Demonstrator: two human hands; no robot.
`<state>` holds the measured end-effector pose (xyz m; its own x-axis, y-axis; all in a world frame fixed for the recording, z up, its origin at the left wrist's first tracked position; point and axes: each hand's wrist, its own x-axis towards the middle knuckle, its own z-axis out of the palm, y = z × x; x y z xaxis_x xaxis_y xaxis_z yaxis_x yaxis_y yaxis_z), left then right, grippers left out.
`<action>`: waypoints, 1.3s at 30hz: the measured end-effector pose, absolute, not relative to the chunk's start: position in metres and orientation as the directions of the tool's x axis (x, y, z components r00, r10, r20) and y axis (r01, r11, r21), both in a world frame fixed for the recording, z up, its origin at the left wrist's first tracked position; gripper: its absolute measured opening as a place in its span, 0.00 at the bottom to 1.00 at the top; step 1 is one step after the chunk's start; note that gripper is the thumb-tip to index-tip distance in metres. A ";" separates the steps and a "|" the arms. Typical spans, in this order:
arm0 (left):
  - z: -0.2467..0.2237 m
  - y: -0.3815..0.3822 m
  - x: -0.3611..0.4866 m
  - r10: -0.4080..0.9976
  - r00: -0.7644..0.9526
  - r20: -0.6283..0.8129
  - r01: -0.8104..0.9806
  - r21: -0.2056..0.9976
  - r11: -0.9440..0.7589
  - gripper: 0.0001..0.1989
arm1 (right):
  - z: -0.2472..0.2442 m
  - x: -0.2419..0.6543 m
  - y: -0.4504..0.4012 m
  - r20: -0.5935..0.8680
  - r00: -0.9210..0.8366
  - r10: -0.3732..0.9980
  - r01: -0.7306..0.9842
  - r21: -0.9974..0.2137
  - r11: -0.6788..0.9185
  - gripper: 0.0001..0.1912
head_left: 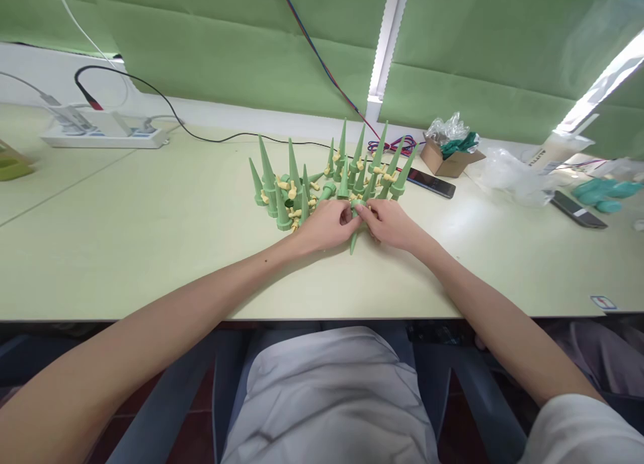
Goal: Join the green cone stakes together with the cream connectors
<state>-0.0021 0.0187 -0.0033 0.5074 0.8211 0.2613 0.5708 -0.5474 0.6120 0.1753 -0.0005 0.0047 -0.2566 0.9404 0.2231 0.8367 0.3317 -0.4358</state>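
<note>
A green plant watering spike (354,241) is held between my two hands, its pointed tip toward me. My left hand (329,224) grips it from the left with curled fingers. On the other side, my right hand (393,224) pinches at its wide end with thumb and forefinger; any small part there is hidden by the fingers. Just beyond the hands, several more green spikes (282,212) stand on their wide ends in a cluster, and a few lie tilted. Small yellow valve pieces (292,190) are attached to or lie among them.
Behind the spikes run a black cable and a coil of red and blue wire (395,146). To the right are a phone (431,182), a small cardboard box (447,162), plastic bags (513,179) and a dark device (578,210). A power strip (105,139) lies back left.
</note>
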 end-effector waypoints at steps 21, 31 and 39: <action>-0.002 0.018 -0.001 0.814 0.521 0.257 0.567 0.608 -0.555 0.16 | 0.004 0.176 -0.001 0.244 -0.256 0.935 0.845 -0.413 0.339 0.24; -0.001 0.017 -0.002 0.818 0.518 0.252 0.574 0.606 -0.550 0.15 | 0.004 0.176 0.000 0.241 -0.260 0.935 0.851 -0.401 0.340 0.24; -0.001 0.018 -0.001 0.816 0.520 0.252 0.572 0.607 -0.552 0.15 | 0.005 0.176 0.000 0.244 -0.258 0.935 0.851 -0.402 0.339 0.24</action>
<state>-0.0010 0.0178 -0.0008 0.5197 0.8163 0.2519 0.5721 -0.5516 0.6070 0.1757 -0.0003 0.0051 -0.2576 0.9350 0.2438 0.8505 0.3392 -0.4019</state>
